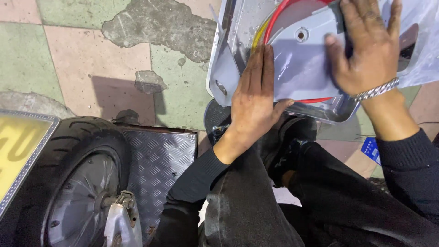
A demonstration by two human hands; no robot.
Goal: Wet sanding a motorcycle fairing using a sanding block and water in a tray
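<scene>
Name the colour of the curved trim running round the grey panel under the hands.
Red trim, with a yellow strip beside it; head view.

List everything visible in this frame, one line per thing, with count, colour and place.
Grey moulded plastic panel under clear film: one, pale grey, top centre-right, under both hands.
Red cable: one, curving along the panel's upper part.
Yellow cable: one, beside the red one.
Black rubber wheel with silver hub: one, lower left.
Yellow plate with studded frame: one, far left.
Grey chequered metal plate: one, beside the wheel.
Worn tiled floor: pink and green, patched grey.
Blue card: one, right, on floor.
Silver chain bracelet: one, right wrist.
Left hand: flat on panel.
Right hand: flat on panel.
</scene>
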